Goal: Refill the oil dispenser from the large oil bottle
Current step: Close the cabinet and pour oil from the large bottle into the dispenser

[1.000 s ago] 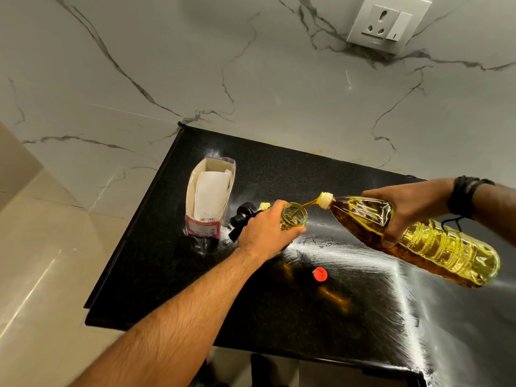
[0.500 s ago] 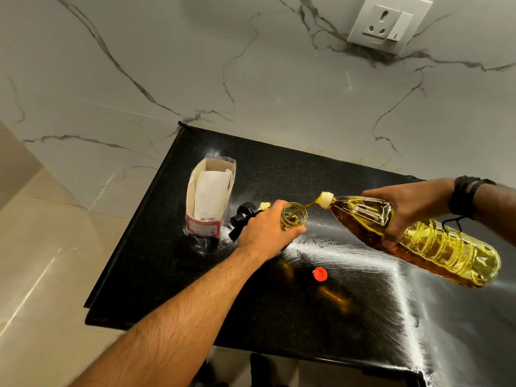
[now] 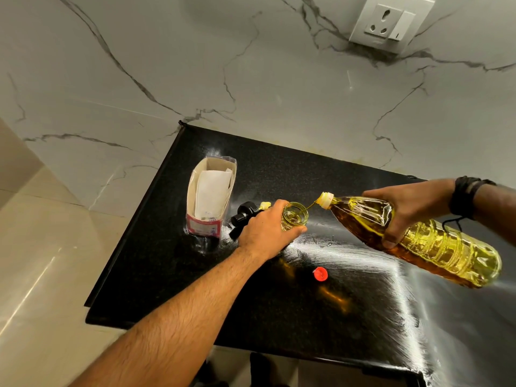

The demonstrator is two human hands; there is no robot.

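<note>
Nearest me, a red cap (image 3: 320, 274) lies loose on the black counter (image 3: 195, 297), apart from both hands. Just beyond it the left hand (image 3: 266, 231) curls round the oil dispenser (image 3: 294, 217), fingers and thumb wrapped about its glass body, holding it upright on the counter with its mouth open. To the right, the right hand (image 3: 405, 209) grips the large oil bottle (image 3: 435, 244) round its shoulder, thumb underneath and fingers over the top. The bottle is tipped nearly level, its spout close beside the dispenser's rim, and a thin stream of oil runs across into the opening.

So the pouring itself seems to be the step in hand. How full the dispenser is I cannot tell from here. The next move, I would say, calls for watching the level and tipping the bottle back upright before it brims.

Behind the left hand lies a black pump top (image 3: 243, 217), then an opened carton (image 3: 210, 196), and on the marble wall a socket (image 3: 388, 22).
</note>
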